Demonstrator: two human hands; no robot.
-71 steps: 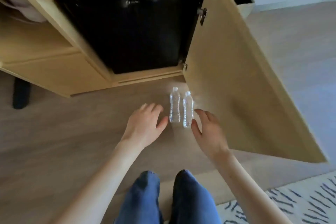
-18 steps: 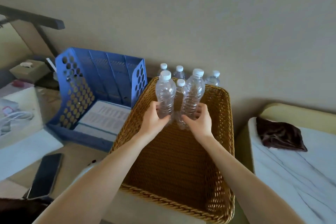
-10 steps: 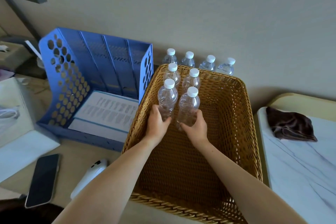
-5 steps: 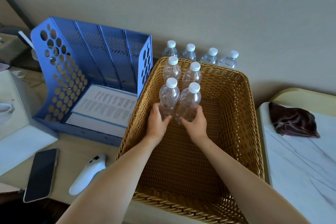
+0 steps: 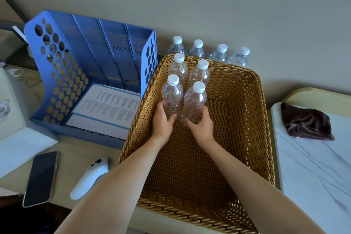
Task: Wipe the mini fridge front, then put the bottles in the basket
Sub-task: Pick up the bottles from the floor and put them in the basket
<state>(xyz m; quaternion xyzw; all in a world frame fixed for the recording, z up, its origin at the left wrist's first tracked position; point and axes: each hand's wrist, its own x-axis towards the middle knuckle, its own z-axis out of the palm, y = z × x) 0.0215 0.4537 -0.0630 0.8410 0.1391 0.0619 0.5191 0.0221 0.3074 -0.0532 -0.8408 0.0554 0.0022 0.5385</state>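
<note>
A brown wicker basket (image 5: pixel 247 112) stands on the desk in front of me. Inside it, at the far left, several clear bottles with white caps stand upright. My left hand (image 5: pixel 162 122) grips the near left bottle (image 5: pixel 171 97) low on its body. The near right bottle (image 5: pixel 194 100) is gripped the same way by my right hand (image 5: pixel 202 124). Two more bottles (image 5: pixel 178 67) stand just behind them in the basket. The fridge is out of view.
Several full bottles (image 5: pixel 218 55) line the wall behind the basket. A blue file rack (image 5: pixel 91 59) with papers stands to the left. A phone (image 5: pixel 40 177) and a white controller (image 5: pixel 89 176) lie near the desk's front. A dark cloth (image 5: pixel 305 122) lies on the marble top at right.
Both bottles went from the floor by the fridge into the basket and now stand behind the earlier pair. Over the last half second my hands have barely moved.
</note>
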